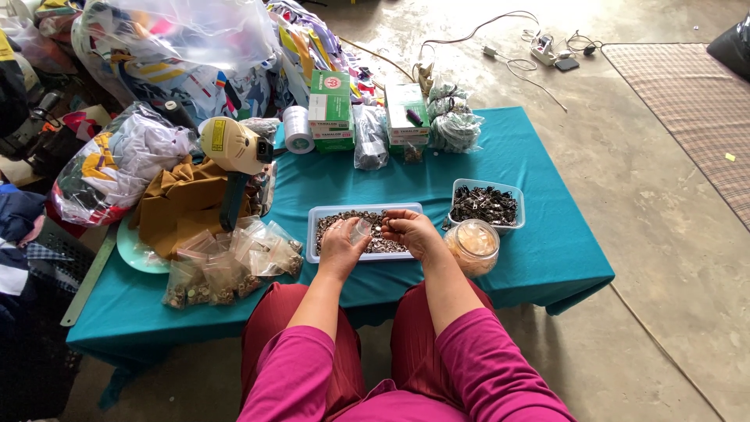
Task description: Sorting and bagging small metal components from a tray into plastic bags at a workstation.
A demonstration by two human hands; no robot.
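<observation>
Teal cloth covers the low table [539,258] in front of us. We sit at its near edge, both forearms in pink sleeves reaching over the white tray [319,215], which is full of small dark metal pieces [384,244].

Left hand [341,248]: fingers curled, holding a small clear bag [360,230] at its top, right above the tray. Right hand [412,231]: fingertips pinched together just beside the bag's mouth; whatever it grips is too small to tell. The two hands nearly touch, over the middle of the tray.

Right of the tray: a clear tub [486,205] with more dark metal pieces, and just in front of it an orange-tinted plastic jar [473,246], near our right wrist.

Left of the tray: a heap of filled small bags [226,270], partly on a pale green plate [133,252]. Behind them brown fabric [181,205] and a yellow-headed tool on a dark post [234,152].

Far edge of the table: a white tape roll [298,129], two green-and-white boxes [330,109], several clear bags with dark contents [453,121].

Off the table on the left, big plastic bags of coloured cloth [125,160]. Bare concrete floor [648,234] on the right, with a checked mat [695,101] and white cables [500,47] at the back.
</observation>
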